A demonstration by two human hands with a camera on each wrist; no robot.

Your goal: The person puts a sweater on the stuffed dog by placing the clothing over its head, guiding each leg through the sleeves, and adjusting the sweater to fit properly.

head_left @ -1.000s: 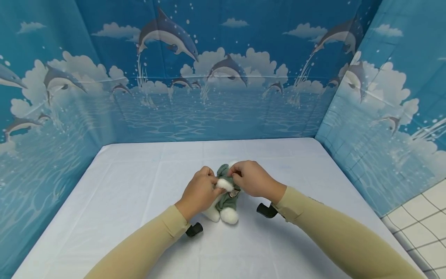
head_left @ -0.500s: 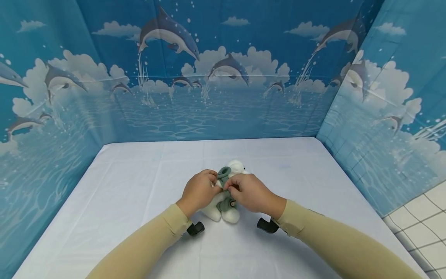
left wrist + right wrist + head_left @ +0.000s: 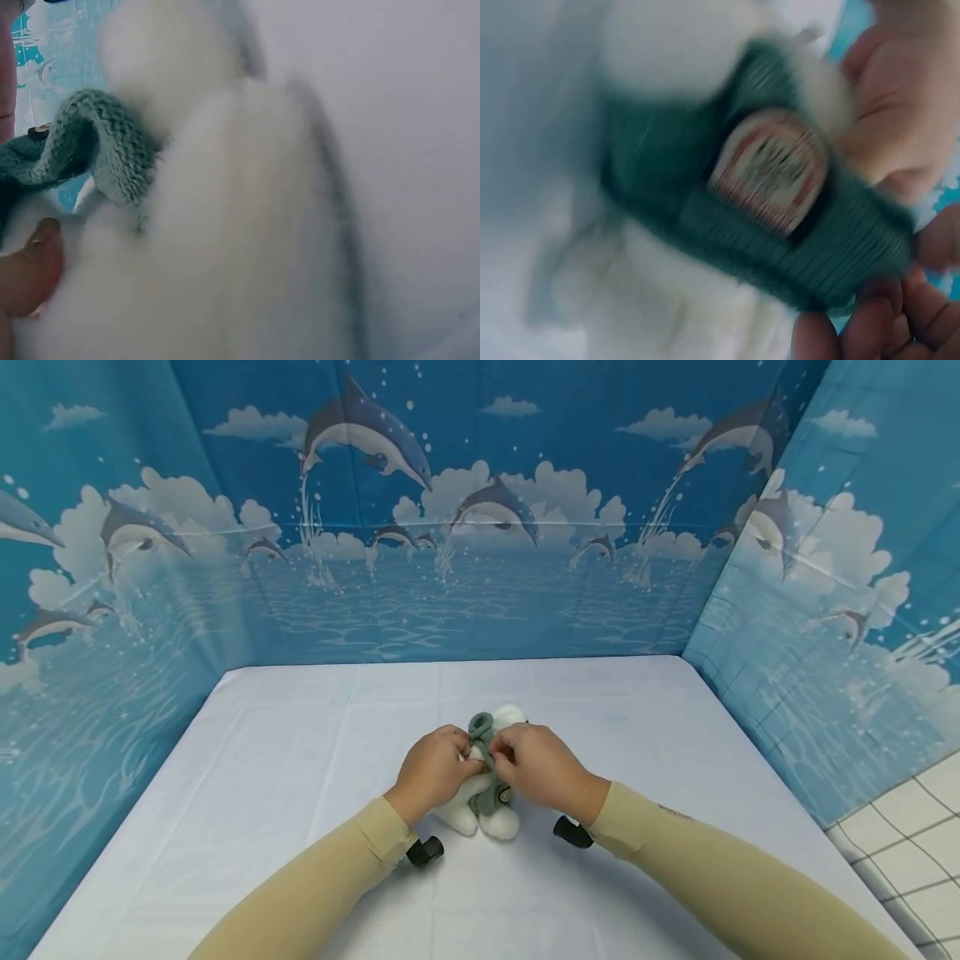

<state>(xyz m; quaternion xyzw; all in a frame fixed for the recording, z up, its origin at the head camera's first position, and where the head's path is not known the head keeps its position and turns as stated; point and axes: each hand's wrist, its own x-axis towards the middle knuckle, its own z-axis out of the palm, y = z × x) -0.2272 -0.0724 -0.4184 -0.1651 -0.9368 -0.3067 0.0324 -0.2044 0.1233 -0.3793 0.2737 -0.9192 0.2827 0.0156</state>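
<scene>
A white plush toy (image 3: 454,814) in a green knitted sweater (image 3: 489,799) sits on the table between both hands. My left hand (image 3: 429,774) pinches a white furry part on the toy's left side; in the left wrist view its thumb (image 3: 34,270) presses the fur below a lifted fold of knit (image 3: 112,150). My right hand (image 3: 546,774) pinches the sweater's edge, pulling the knit away from the body. In the right wrist view a round, lettered patch (image 3: 769,172) shows on the sweater. A rolled green knit opening (image 3: 481,724) stands up beside the toy's head (image 3: 510,717).
A white cloth covers the table (image 3: 300,718). Blue curtains with dolphins (image 3: 480,602) surround its back and sides. Black camera mounts (image 3: 425,852) hang under both wrists. Pale tiles (image 3: 915,827) lie beyond the right edge.
My right hand has moved down from the toy's head, uncovering it, and now pulls at the sweater beside my left hand. The knit has shifted, with its rolled opening now upright. My left hand barely moves.
</scene>
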